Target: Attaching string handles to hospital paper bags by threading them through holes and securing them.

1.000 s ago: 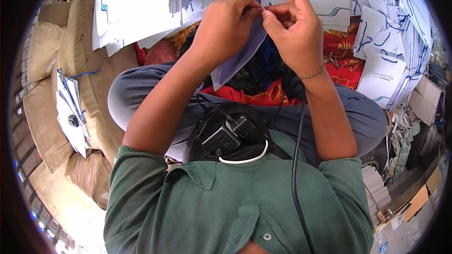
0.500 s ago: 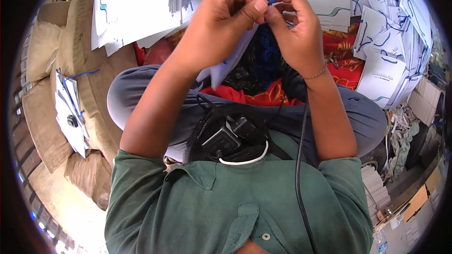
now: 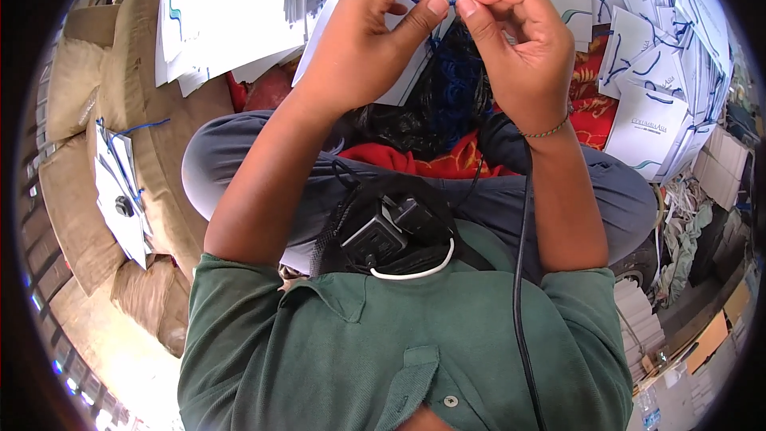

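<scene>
At the top of the view, my left hand (image 3: 375, 44) and my right hand (image 3: 527, 52) are closed in pinches, thumb against finger, a small gap apart. A short piece of blue cord (image 3: 452, 3) runs between the fingertips, one end in each pinch. Behind my left hand is a white paper bag (image 3: 315, 56), tilted and partly hidden by the hand and wrist. Below the hands, a bundle of blue cords (image 3: 451, 100) lies on crumpled black plastic (image 3: 391, 129) in front of my crossed legs.
Finished-looking white bags with blue handles (image 3: 650, 132) are piled at the right. A large stack of white printed sheets (image 3: 227, 20) lies at the upper left, beside a brown cushioned seat (image 3: 152, 72). A black device (image 3: 375, 239) with a cable (image 3: 517, 303) rests at my lap, near red cloth (image 3: 383, 158).
My hands have drawn slightly apart, the right one moving right, with the blue cord now stretched between them. The white bag has shifted and spread open to view behind my left hand.
</scene>
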`<state>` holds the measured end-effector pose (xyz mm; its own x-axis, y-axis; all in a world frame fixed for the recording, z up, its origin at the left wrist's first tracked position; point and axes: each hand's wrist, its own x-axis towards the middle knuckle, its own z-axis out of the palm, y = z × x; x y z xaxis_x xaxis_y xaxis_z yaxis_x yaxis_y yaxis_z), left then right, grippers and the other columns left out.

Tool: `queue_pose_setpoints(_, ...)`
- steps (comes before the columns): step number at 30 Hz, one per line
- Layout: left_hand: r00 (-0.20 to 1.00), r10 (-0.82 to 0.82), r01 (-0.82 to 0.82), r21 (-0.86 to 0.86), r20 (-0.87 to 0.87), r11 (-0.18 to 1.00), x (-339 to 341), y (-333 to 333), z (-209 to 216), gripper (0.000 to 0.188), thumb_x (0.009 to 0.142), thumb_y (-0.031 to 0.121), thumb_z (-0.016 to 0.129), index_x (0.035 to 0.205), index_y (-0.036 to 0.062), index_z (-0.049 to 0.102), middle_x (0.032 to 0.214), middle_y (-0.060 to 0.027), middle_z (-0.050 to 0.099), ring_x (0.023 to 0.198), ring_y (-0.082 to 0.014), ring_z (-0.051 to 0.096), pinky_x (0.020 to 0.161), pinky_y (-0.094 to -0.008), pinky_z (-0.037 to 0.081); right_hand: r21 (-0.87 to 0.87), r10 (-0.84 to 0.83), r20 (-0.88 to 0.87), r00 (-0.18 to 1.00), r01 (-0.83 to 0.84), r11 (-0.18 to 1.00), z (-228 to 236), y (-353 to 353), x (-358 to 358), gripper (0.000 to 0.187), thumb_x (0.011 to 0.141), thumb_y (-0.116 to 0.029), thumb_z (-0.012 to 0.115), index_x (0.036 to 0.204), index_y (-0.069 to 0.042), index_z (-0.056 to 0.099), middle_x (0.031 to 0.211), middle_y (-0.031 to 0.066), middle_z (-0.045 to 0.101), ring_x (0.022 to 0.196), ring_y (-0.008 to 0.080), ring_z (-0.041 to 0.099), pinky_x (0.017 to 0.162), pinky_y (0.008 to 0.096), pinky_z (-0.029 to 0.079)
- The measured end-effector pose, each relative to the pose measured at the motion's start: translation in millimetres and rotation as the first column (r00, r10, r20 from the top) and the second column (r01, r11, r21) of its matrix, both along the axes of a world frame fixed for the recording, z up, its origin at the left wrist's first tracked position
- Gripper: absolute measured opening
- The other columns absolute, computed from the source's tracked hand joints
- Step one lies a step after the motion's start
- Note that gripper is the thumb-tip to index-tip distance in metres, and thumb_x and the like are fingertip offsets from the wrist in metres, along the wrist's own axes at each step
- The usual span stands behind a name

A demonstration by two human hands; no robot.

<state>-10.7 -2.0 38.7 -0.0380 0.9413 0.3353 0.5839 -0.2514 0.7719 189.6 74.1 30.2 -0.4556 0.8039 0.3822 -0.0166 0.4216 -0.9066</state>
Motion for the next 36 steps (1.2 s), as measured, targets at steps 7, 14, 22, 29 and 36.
queue_pose_setpoints(7, 0.687, 0.027, 0.224, -0.247, 0.726, 0.943, 3.5, -2.9, 2.4, 0.016, 0.112, 0.004, 0.063, 0.127, 0.0033, 0.069, 0.133, -0.0075, 0.062, 0.128, -0.0166, 0.059, 0.114, -0.0347, 0.045, 0.100, -0.079, 0.110, 0.991, 0.068, 0.993, -6.4, 0.3, -6.9, 0.014, 0.107, -0.015, 0.076, 0.107, -0.002, 0.069, 0.087, 0.0052, 0.076, 0.077, 0.0129, 0.072, 0.072, 0.0276, 0.056)
queue_pose_setpoints(14, 0.779, -0.035, 0.199, -0.193, 0.627, 0.961, 8.3, -5.3, 8.1, 0.036, 0.106, -0.002, 0.065, 0.141, 0.0023, 0.069, 0.155, -0.0128, 0.057, 0.145, -0.0261, 0.055, 0.123, -0.0397, 0.039, 0.188, -0.076, 0.159, 0.984, 0.045, 0.981, -16.1, 4.2, -8.5, 0.017, 0.111, -0.017, 0.072, 0.108, -0.001, 0.066, 0.089, 0.0034, 0.073, 0.080, 0.0085, 0.068, 0.075, 0.0252, 0.055)
queue_pose_setpoints(22, 0.981, 0.065, -0.056, 0.050, -0.184, 0.997, 10.5, -0.3, 20.9, 0.032, 0.091, -0.005, 0.078, 0.123, 0.0010, 0.074, 0.133, -0.0177, 0.070, 0.127, -0.0386, 0.064, 0.109, -0.0468, 0.051, 0.045, 0.004, 0.031, 1.000, -0.006, 0.999, -17.8, -3.4, -13.6, 0.014, 0.107, -0.014, 0.074, 0.106, -0.003, 0.066, 0.079, 0.0071, 0.072, 0.069, 0.0169, 0.070, 0.066, 0.0313, 0.055)
queue_pose_setpoints(29, 0.950, 0.055, -0.046, 0.038, -0.306, 0.998, -1.3, 4.9, 13.8, 0.031, 0.092, 0.003, 0.084, 0.120, 0.0037, 0.070, 0.121, -0.0138, 0.073, 0.115, -0.0346, 0.069, 0.100, -0.0460, 0.055, -0.039, 0.054, 0.033, 0.998, -0.053, 0.998, -14.2, -5.1, -11.1, 0.012, 0.107, -0.013, 0.075, 0.111, -0.002, 0.070, 0.086, 0.0051, 0.075, 0.076, 0.0138, 0.071, 0.070, 0.0287, 0.057)
queue_pose_setpoints(36, 0.999, 0.013, -0.010, 0.064, -0.044, 0.998, 0.4, 0.7, -9.2, 0.018, 0.110, 0.015, 0.072, 0.125, 0.0053, 0.072, 0.117, -0.0057, 0.074, 0.109, -0.0193, 0.065, 0.101, -0.0344, 0.051, -0.013, 0.230, -0.102, 0.968, -0.232, 0.973, -3.3, 3.6, -4.2, 0.024, 0.108, -0.002, 0.070, 0.132, 0.001, 0.072, 0.122, 0.0055, 0.072, 0.117, 0.0118, 0.068, 0.099, 0.0269, 0.058)
